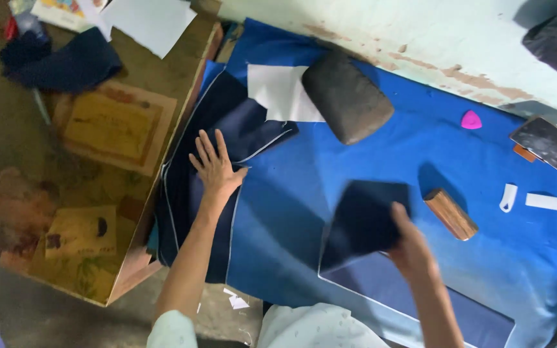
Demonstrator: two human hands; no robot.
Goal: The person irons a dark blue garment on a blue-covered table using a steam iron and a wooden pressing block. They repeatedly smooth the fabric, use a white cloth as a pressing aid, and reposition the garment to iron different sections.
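Observation:
My left hand [215, 169] lies flat, fingers spread, on a stack of dark navy cloth pieces with white edging [188, 212] at the left end of the blue-covered table [330, 174]. My right hand [409, 243] grips a dark navy cloth piece [363, 222] and lifts its folded end above the table. The rest of that piece [420, 299] lies flat near the front edge. A white sheet [282, 93] rests on the navy stack's far end.
A dark grey padded block [346, 96] sits at the back. A wooden block [450, 214], pink chalk [471, 120], a phone [549, 143] and white scraps [541, 201] lie right. A patterned wooden surface [85, 161] with papers stands left.

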